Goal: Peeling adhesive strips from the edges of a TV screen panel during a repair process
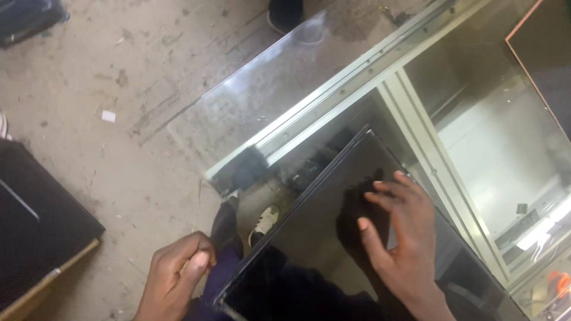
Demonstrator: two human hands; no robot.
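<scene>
Dark glossy panel being pressed by right hand, fingers spread flat, left hand being curled closed at panel's left edge, above concrete floor

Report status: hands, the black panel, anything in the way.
Right hand flat on black glossy panel, fingers spread. Left hand curled at the panel's lower-left corner, grip unclear. Glass display case abuts the panel; shoe just below its edge.
</scene>
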